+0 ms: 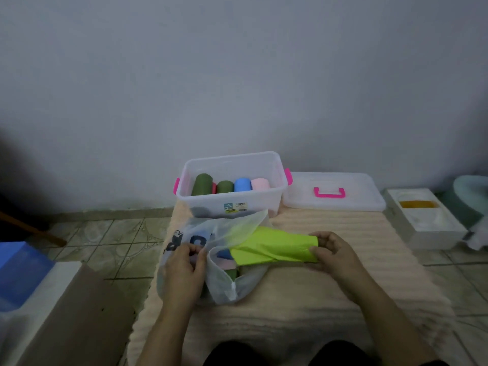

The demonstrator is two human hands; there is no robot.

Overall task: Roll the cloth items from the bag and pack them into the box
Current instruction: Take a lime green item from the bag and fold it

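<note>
Meanwhile the right hand (331,250) pinched the lime-green cloth (274,248), half drawn from the translucent plastic bag (237,286) on the mat (330,299); the left hand (184,265) gripped the bag's rim. Behind stood the clear storage box (232,204), holding rolled cloths (228,186).

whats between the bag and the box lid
In the head view, only bare ribbed mat lies between the bag and the lid; the box sits left of that stretch.

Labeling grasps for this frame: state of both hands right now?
Left hand: closed, gripping the bag at its rim.
Right hand: closed, pinching the end of the green cloth.
</note>
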